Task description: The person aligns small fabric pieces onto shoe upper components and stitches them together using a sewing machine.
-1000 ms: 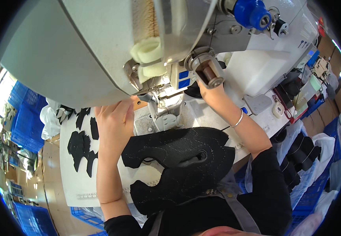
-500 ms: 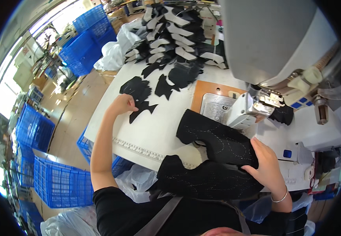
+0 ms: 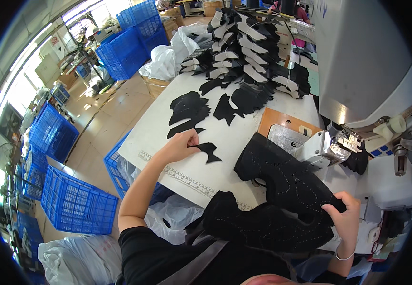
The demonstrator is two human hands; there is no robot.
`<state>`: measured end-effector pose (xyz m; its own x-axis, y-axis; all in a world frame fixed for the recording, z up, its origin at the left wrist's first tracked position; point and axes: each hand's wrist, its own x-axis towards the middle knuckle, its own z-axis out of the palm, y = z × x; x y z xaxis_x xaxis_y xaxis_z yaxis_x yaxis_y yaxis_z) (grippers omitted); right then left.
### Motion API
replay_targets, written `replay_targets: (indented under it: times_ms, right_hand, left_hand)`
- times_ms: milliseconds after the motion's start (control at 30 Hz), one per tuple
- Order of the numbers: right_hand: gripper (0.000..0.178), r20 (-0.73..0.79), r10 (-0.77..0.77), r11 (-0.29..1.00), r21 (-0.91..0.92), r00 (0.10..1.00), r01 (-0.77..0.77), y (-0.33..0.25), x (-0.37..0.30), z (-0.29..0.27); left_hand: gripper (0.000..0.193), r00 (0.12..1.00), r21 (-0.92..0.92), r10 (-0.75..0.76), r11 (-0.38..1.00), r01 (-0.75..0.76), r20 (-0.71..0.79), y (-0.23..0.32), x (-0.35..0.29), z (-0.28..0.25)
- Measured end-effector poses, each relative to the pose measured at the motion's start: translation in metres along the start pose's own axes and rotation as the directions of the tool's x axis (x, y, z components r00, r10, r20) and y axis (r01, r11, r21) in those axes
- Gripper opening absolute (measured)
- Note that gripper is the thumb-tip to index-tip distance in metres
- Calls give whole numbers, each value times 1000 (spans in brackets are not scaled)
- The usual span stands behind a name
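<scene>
My left hand [image 3: 183,145] is closed in a pinch on a small black cut piece [image 3: 209,152] with pointed corners, held over the white table [image 3: 153,121]. Just beyond it lie more small black pieces [image 3: 185,127] and a stack of larger black pieces [image 3: 189,106]. At the right, my right hand [image 3: 344,217] grips the edge of a black fabric panel [image 3: 284,173] with light dashed stitch lines, thumb on top. The panel curves round in a U shape, and its nearer arm [image 3: 258,223] hangs over the table edge against me. The machine's sewing head [image 3: 327,147] stands just beyond the panel.
Rows of black pieces with pale grey patches [image 3: 253,47] cover the far table. A ruler strip [image 3: 182,178] runs along the near left edge. The grey machine body [image 3: 367,61] rises at right. Blue crates [image 3: 75,199] and white plastic bags [image 3: 80,256] stand on the left floor.
My left hand has taken a small black piece from the pile and brought it right and nearer. My right hand has moved to the panel's outer edge. The whole view has shifted slightly.
</scene>
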<state>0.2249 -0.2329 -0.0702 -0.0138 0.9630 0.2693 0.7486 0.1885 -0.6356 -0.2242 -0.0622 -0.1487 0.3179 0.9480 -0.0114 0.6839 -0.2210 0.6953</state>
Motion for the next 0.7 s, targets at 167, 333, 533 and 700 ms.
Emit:
replay_targets:
  times_ms: [167,333,533,700]
  right_hand:
    - [13,-23,8,999,52,1000,-7,-21,8,-11]
    - [14,52,-199,978,78,979,195,-52,42,2]
    - [16,66,-206,950,254,976,183,-49,52,5]
    - [14,31,-189,947,270,981,174,-36,52,-1]
  left_hand:
    - [22,967,-350,203,904,-244,-150,68,-4,-14]
    - [12,876,-347,481,829,-439,41,163,3,11]
    - [19,784,-359,616,751,-555,76,204,31,44]
    - [18,817,-481,572,738,-473,74,215,38,61]
